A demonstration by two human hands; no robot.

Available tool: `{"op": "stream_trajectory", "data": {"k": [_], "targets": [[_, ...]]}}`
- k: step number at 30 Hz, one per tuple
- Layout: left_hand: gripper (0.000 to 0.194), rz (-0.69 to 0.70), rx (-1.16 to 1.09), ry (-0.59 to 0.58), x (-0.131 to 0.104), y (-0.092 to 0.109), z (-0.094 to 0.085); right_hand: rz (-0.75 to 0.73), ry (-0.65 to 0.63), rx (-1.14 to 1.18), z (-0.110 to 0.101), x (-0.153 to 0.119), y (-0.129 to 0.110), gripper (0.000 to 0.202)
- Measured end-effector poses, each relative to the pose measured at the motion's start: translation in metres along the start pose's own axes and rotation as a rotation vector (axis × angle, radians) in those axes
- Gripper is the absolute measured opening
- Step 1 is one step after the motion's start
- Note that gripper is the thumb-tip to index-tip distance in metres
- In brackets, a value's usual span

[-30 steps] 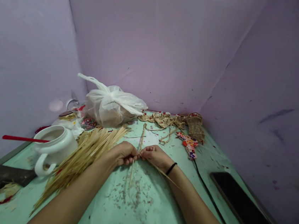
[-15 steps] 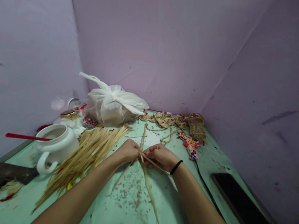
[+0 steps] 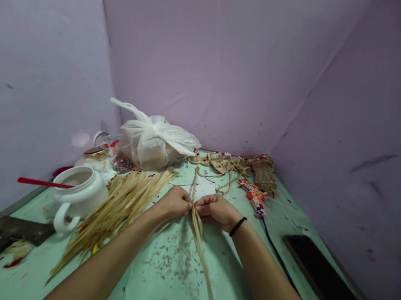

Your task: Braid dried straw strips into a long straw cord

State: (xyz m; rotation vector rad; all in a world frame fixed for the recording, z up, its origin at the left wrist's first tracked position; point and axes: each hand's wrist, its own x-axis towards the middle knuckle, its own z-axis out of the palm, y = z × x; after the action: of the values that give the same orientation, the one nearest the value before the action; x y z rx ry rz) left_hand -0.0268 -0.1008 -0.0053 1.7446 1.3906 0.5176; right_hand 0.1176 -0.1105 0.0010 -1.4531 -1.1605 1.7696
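A thin braid of dried straw [image 3: 194, 183] runs away from me along the middle of the table. At its near end, my left hand [image 3: 178, 202] pinches the strands from the left. My right hand [image 3: 217, 210], with a black band on the wrist, pinches them from the right, and the fingertips of both hands nearly meet. Loose straw strands [image 3: 201, 250] trail from the pinch toward me over the table. Left of my hands lies a fanned bundle of straw strips [image 3: 115, 210]. The exact strand crossing is hidden by my fingers.
To the left stand a white pot [image 3: 83, 192] with a red stick and a dark-bladed tool [image 3: 23, 230]. A tied white plastic bag [image 3: 158, 143] sits at the back, beside woven straw pieces [image 3: 224, 163]. On the right are a patterned glue gun [image 3: 255, 196] with its cord and a black phone-like slab [image 3: 330, 283].
The strands that were spread apart, one toward my right wrist, now hang closer together toward me. Both hands stay pinched at the braid's near end. The view has shifted slightly.
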Motion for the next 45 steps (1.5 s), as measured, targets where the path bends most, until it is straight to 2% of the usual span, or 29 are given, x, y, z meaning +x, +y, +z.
{"op": "stream_trajectory", "data": {"k": [10,15,17,21,26,32,37,42,45], "targets": [[0.009,0.032,-0.014,0.023,-0.003,0.002,0.006,0.057,-0.069,0.063,0.006,-0.002,0.001,0.014],[0.010,0.132,0.001,0.054,0.001,-0.004,0.008,0.078,-0.092,0.095,0.007,0.002,0.003,0.015],[0.011,0.162,-0.033,0.013,0.002,-0.005,0.005,0.060,-0.072,0.050,0.005,0.003,0.004,0.014],[0.016,0.046,-0.198,-0.151,-0.002,-0.001,-0.004,-0.043,-0.004,-0.068,0.003,0.005,0.006,0.009],[0.014,-0.083,-0.285,-0.150,-0.004,0.001,-0.006,-0.136,0.088,-0.181,0.006,0.006,0.009,0.006],[0.014,0.038,-0.060,-0.093,0.004,-0.009,-0.003,-0.141,0.103,-0.266,0.009,0.005,0.009,0.007],[0.015,0.089,0.171,-0.041,0.000,-0.004,-0.007,-0.148,0.133,-0.152,0.014,0.006,0.011,0.010],[0.015,-0.081,0.492,0.081,-0.018,0.020,-0.011,-0.129,0.151,-0.014,0.020,0.008,0.013,0.009],[0.022,-0.130,0.588,0.142,-0.031,0.034,-0.002,-0.126,0.157,0.069,0.023,0.006,0.014,0.011]]}}
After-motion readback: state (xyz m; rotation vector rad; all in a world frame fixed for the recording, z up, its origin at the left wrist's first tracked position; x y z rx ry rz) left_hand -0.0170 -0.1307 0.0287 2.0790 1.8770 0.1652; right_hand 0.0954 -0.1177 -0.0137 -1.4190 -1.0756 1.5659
